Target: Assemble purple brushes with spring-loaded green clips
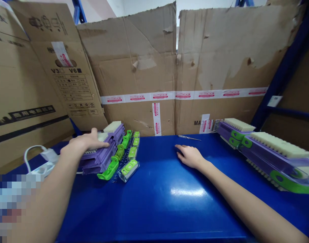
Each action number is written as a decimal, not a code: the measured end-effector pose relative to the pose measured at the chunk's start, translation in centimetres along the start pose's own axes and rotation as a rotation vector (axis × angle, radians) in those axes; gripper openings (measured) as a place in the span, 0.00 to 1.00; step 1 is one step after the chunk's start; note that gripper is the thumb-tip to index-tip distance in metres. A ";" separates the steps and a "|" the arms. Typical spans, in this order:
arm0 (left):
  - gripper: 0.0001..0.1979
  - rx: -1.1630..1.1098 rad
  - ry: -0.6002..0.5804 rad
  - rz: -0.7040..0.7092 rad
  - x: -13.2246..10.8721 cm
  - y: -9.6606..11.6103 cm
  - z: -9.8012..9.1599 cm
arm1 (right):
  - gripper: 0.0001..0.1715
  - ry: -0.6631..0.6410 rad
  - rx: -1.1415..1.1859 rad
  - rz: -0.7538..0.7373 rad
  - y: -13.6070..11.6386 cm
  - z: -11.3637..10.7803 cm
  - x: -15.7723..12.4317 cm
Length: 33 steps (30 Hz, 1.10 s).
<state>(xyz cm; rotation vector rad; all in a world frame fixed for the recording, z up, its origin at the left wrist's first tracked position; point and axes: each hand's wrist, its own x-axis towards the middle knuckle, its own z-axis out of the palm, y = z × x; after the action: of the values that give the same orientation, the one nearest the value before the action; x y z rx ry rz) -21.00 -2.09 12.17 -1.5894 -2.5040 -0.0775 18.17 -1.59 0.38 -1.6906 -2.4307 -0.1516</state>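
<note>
My left hand [87, 143] is over a purple plastic brush housing [100, 160] with cream bristles at the left of the table. Its thumb lies across the top and some fingers are hidden behind; the hand looks closed on the housing. Another cream-bristled purple housing [115, 130] sits just beyond it. To their right runs a row of green plastic clips [110, 168], then small metal pieces too fine to name, then clear cases with green tops [129, 167]. My right hand [189, 156] rests on the blue table [154, 202], fingers loosely extended, holding nothing.
A thin screwdriver [189, 137] lies beyond my right hand. Assembled purple and green brushes with cream bristles [278, 145] stand at the right. A white power strip [41, 168] with a plugged-in adapter is at the left. Cardboard sheets [144, 74] wall off the back.
</note>
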 end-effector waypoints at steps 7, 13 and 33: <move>0.43 0.070 -0.170 -0.006 0.2 -0.8 -2.0 | 0.27 -0.002 0.012 0.001 0.0 0.0 0.0; 0.41 0.047 -0.166 0.035 -0.2 -0.7 -3.0 | 0.26 0.002 0.017 -0.002 0.0 0.0 0.0; 0.41 -0.215 -0.003 0.834 -8.4 17.2 -2.7 | 0.25 -0.001 0.088 0.032 0.6 -0.2 0.3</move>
<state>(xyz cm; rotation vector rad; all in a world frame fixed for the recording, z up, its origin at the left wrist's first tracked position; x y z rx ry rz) -1.66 -2.52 12.47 -2.5667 -1.6793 -0.2320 18.64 -1.15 0.62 -1.6915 -2.3721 -0.0385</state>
